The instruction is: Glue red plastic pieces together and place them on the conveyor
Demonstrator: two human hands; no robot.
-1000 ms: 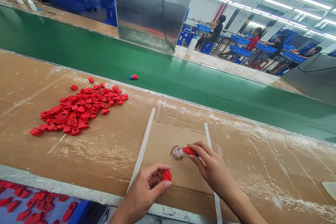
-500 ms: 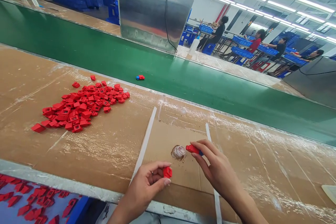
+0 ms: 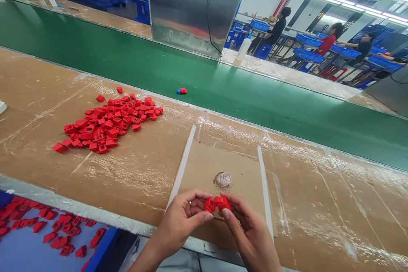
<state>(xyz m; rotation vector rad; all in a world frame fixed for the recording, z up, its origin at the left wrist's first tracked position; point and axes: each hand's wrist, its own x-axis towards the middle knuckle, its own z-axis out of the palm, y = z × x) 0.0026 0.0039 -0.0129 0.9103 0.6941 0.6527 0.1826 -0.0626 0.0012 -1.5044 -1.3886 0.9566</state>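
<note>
Red plastic blocks (image 3: 217,204) sit over the near edge of a cardboard sheet (image 3: 204,165), held between the person's two hands. The left hand (image 3: 180,221) curls its thumb and fingers around one block, and the right hand (image 3: 248,233) pinches another at the fingertips. The blocks touch, but the fingers hide how they meet, so I cannot tell whether they are joined. The step in hand looks like pressing them together, which would call for an even squeeze. Just beyond them lies a clear round object (image 3: 223,180). A heap of red blocks (image 3: 105,123) lies to the left on the brown surface (image 3: 143,170), and more fill a blue tray (image 3: 105,242) at near left.
</note>
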